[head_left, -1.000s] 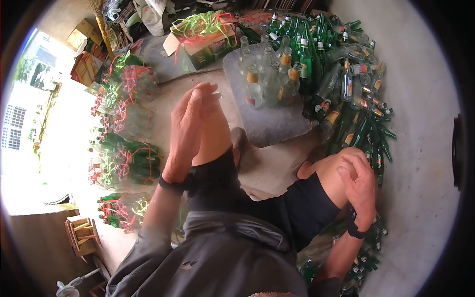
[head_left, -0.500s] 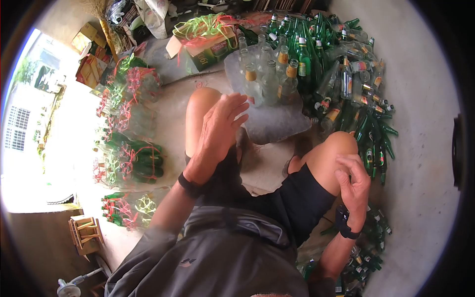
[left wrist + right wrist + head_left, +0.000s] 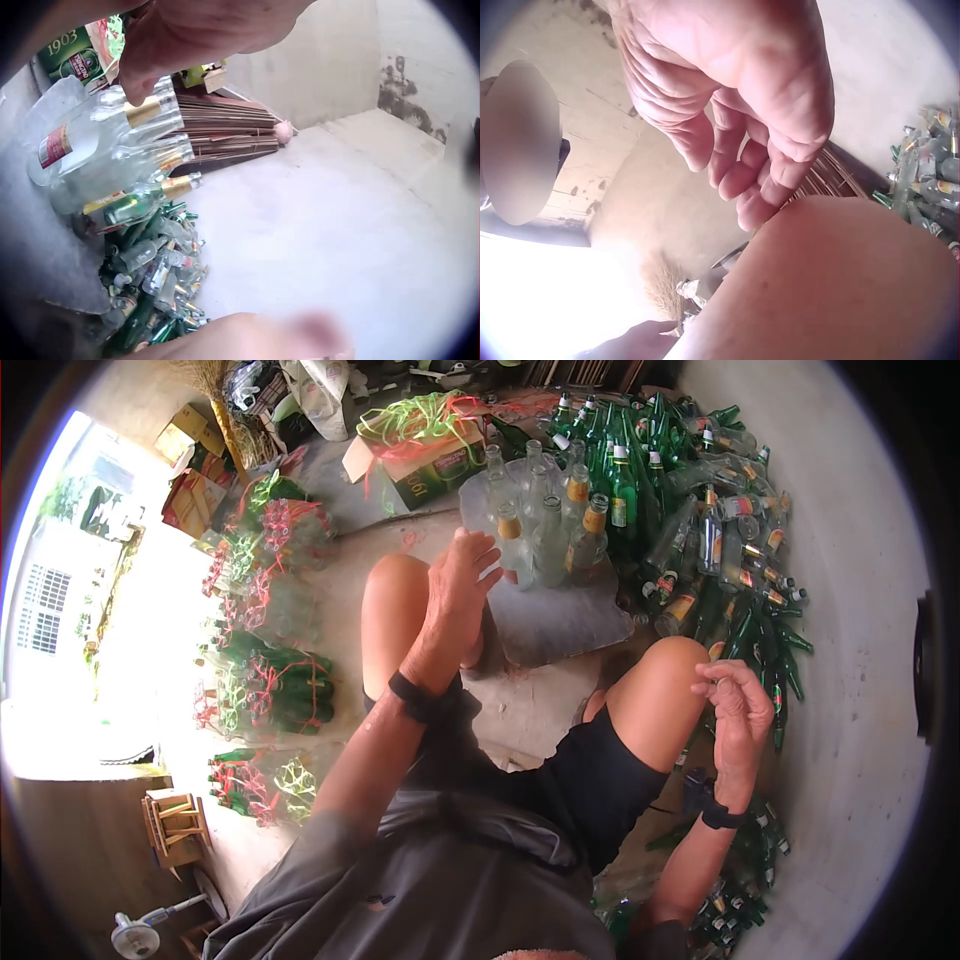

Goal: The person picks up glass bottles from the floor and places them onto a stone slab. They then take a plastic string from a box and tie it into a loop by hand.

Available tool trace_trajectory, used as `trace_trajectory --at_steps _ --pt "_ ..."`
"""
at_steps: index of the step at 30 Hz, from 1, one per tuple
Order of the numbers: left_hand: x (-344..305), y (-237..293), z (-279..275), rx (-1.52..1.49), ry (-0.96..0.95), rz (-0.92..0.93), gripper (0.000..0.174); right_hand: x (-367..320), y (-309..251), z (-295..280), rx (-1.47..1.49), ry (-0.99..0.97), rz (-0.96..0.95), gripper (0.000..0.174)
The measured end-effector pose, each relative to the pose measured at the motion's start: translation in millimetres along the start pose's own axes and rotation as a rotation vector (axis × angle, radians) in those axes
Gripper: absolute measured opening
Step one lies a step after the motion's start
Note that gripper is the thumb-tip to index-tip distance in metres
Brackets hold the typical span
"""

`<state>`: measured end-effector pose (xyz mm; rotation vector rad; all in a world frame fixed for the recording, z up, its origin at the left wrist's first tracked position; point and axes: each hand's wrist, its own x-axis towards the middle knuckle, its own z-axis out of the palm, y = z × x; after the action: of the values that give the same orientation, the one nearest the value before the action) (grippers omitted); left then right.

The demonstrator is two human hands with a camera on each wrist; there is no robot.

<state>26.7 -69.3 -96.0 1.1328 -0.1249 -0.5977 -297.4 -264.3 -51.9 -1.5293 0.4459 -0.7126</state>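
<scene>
Right fingers have shifted outward, loosely curled beside the knee.

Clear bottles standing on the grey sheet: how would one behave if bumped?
The clear bottles look like glass, so probably fragile. One might tip, being tall and slim, perhaps knocking its close neighbours. Once fallen, its round body would likely roll.

Your two hands, at least six upright clear bottles, one grey board, one string-filled carton, green bottles beyond counting
</scene>
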Motion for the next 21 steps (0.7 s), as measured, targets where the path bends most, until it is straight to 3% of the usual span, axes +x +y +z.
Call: trace_trajectory --at_steps 2,7,14,16,18,21 --pt "23.3 -14.3 -17.3 0.053 0.035 0.072 0.057 20.4 6.1 -8.9 0.033 0.035 -0.035 0.022" --pt "60.0 -13.8 -25.3 0.076 0.098 0.000 0.063 82.3 17.2 -19.3 0.018 0.079 0.054 0.029" --pt "123.9 9.7 -20.8 0.196 0.155 -0.010 0.061 185.8 35.0 14.6 0.202 -0.048 0.242 0.040" --pt "144.2 1.8 -29.9 0.240 0.171 0.041 0.063 211.0 51.3 22.9 0.194 -0.066 0.278 0.044" --pt "164.9 -6.7 -37.6 0.326 0.222 -0.038 0.065 233.6 68.6 26.9 0.184 -0.081 0.304 0.047" --pt "182.4 -43.0 -52.9 0.379 0.238 -0.017 0.070 256.8 105.0 31.7 0.119 -0.142 0.363 0.063"
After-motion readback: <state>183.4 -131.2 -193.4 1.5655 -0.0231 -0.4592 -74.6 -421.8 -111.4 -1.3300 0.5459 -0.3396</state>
